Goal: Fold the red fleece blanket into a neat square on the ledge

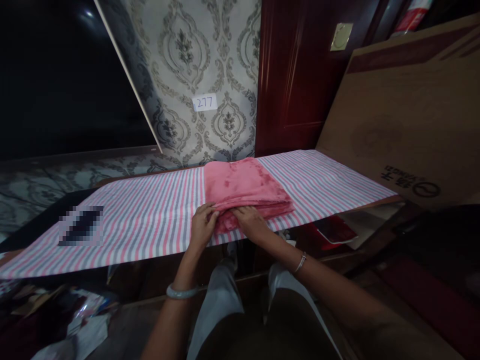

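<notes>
A folded pink plush cloth (242, 181) lies in several layers on a striped cloth (165, 212) spread over a long surface. At its front left corner, my left hand (203, 224) is closed on the edge, with the thumb and fingers pinching the upper layers. My right hand (252, 223) grips the front edge a little to the right, its fingertips partly hidden in the folds. The front of the lower layers looks bunched and uneven between my hands.
A dark screen (67, 85) stands at the left. At the right, a large cardboard box (405, 115) leans beside a dark red door panel (292, 75). A blurred dark object (82, 225) lies on the striped cloth's left end. Assorted clutter (86, 320) sits below left.
</notes>
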`<action>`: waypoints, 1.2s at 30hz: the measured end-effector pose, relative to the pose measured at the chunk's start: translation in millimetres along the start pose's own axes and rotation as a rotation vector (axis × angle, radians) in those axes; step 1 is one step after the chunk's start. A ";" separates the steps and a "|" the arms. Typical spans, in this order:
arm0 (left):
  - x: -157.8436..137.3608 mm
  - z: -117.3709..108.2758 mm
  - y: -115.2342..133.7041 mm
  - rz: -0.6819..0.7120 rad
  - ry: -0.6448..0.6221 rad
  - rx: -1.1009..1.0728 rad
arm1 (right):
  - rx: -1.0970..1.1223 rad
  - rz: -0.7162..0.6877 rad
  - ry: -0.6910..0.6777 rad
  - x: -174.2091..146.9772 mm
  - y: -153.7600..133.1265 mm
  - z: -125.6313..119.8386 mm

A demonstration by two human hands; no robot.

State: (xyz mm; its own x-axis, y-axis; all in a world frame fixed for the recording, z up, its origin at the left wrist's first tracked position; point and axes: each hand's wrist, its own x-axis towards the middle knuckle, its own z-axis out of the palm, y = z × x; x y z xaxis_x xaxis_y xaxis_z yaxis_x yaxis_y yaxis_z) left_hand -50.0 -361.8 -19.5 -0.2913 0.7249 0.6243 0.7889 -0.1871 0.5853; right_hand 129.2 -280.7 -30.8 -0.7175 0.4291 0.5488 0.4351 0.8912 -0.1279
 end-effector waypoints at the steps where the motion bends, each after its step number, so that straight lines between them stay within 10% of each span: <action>1: -0.1 -0.3 -0.2 -0.004 0.001 -0.001 | -0.029 0.037 -0.037 4.5 -1.5 0.7; 12: -14.4 5.7 0.7 0.122 0.015 0.163 | -0.025 -0.132 0.102 -6.5 -7.4 7.7; 25: -25.9 6.5 13.1 0.252 0.044 0.364 | 0.061 0.021 0.093 0.5 -15.8 4.7; 36: -19.4 9.6 5.9 0.304 0.059 0.368 | -0.266 0.263 0.176 -37.9 74.4 -25.2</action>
State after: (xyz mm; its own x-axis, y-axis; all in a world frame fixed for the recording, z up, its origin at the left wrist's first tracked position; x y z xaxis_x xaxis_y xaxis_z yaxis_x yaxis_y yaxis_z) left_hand -34.5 -370.6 -33.1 -0.0397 0.6331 0.7731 0.9791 -0.1297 0.1565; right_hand 202.5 -234.4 -40.3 -0.4690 0.5851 0.6616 0.7334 0.6753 -0.0773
